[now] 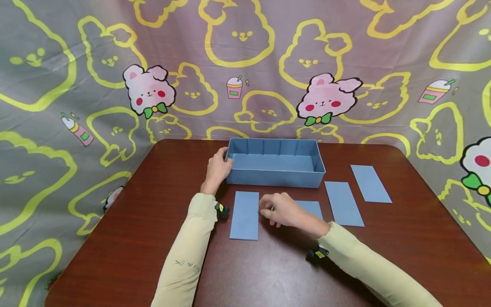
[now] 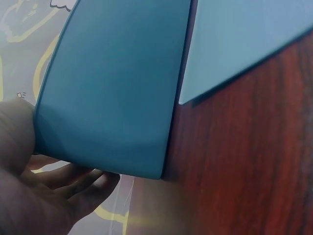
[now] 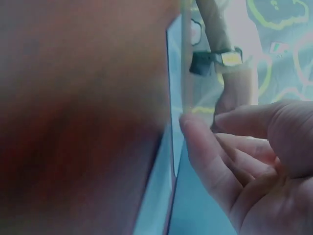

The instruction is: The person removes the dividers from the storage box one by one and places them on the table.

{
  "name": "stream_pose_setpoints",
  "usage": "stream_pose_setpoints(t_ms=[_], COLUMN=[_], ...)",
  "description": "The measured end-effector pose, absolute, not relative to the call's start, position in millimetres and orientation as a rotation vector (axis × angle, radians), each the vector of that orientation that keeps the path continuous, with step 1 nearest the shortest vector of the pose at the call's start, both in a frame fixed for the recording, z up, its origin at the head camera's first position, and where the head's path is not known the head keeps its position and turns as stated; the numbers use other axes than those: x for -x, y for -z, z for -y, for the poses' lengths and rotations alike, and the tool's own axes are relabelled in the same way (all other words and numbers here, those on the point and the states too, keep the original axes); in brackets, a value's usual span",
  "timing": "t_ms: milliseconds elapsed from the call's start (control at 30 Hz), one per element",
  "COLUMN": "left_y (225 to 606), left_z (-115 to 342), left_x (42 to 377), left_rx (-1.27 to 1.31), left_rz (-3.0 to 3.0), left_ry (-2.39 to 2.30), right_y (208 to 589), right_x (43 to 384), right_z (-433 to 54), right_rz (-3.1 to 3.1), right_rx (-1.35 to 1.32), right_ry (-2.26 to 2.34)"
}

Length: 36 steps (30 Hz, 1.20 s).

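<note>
A long blue open-topped plastic box (image 1: 274,178) stands on the table, with short ribs along its inner back wall. My left hand (image 1: 219,167) grips its left end, thumb at the rim; the left wrist view shows the box wall (image 2: 110,93) beside the left hand (image 2: 54,191). My right hand (image 1: 284,209) hovers just right of a flat blue panel (image 1: 244,215), fingers loosely bent and holding nothing. A second panel (image 1: 311,208) lies partly hidden behind that hand. In the right wrist view the thumb and forefinger of the right hand (image 3: 254,171) are apart.
Two more flat blue panels, a nearer one (image 1: 344,204) and a farther one (image 1: 371,183), lie slanted right of the box on the brown wooden table (image 1: 161,192). A patterned curtain (image 1: 261,76) hangs behind and around the table.
</note>
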<state>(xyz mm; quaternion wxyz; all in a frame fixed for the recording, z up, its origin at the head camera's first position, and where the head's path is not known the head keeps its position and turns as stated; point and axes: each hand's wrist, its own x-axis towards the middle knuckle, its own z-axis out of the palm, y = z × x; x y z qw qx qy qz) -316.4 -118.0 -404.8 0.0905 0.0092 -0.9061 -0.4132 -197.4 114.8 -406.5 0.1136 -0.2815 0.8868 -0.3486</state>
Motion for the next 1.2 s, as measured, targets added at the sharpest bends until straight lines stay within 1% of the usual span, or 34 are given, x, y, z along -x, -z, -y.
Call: stream_pose_setpoints(t_ms=[333, 633, 833, 1033, 1200], left_y=[399.7, 391.2, 376.3, 355.3, 337.8], left_z=[120.9, 130.3, 139.2, 148.4, 157.4], left_x=[314.9, 312.5, 310.8, 311.3, 308.9], left_rx=[0.050, 0.129, 0.168, 0.303, 0.365], left_rz=[2.731, 2.728, 2.762, 2.829, 2.882], left_ry=[1.210, 1.184, 1.092, 0.919, 0.750], right_y=[395.7, 393.4, 391.6, 382.9, 379.2], right_x=[214.9, 227.5, 232.9, 241.6, 244.8], right_z=[-146.7, -173.1, -190.7, -210.9, -233.0], right_rz=[-2.677, -2.773, -2.798, -2.941, -3.024], right_rx=[0.778, 0.762, 0.796, 0.757, 0.754], right_ry=[1.112, 1.194, 1.225, 1.153, 1.113])
